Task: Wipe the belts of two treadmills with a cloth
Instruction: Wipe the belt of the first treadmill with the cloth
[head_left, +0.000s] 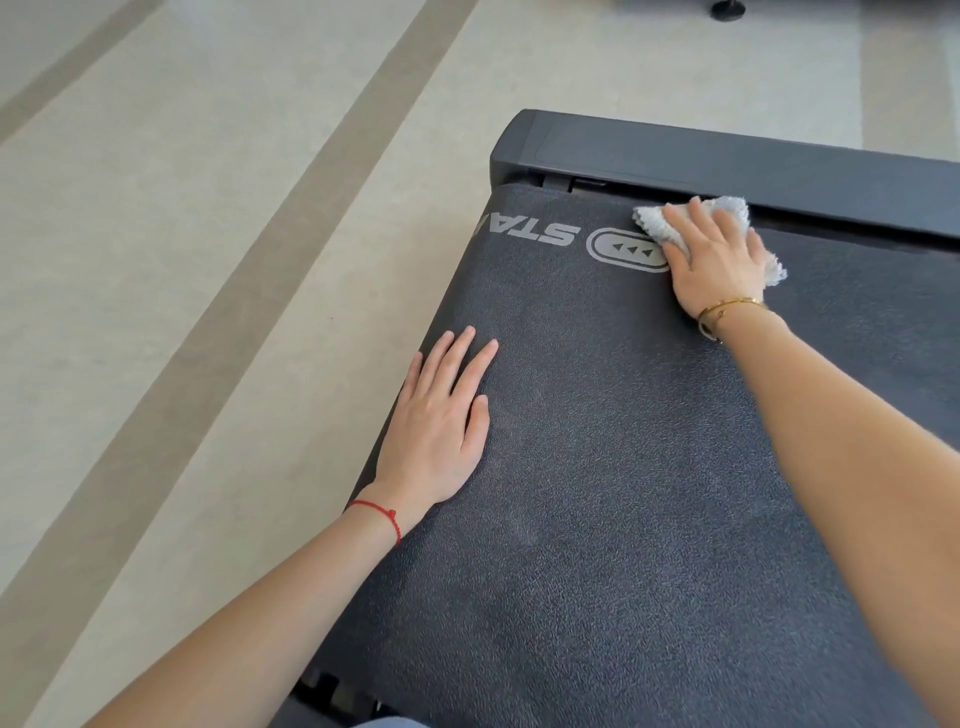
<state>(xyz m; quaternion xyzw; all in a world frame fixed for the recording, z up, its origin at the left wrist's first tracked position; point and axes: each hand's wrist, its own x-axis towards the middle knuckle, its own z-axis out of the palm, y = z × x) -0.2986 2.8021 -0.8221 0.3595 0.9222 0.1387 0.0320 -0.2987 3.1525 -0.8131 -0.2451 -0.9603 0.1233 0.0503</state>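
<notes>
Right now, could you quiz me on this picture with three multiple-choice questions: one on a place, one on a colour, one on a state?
1. Where is the cloth?
A. at the belt's far end
B. on the floor
C. under the left hand

2. What colour is the string on the left wrist?
A. blue
B. red
C. green

3. How is the left hand?
A. in a fist
B. raised in the air
C. flat on the belt

Answers: 1 A, the right hand presses it beside the end cover; 2 B, the string is red; 3 C, palm down, fingers spread.
</notes>
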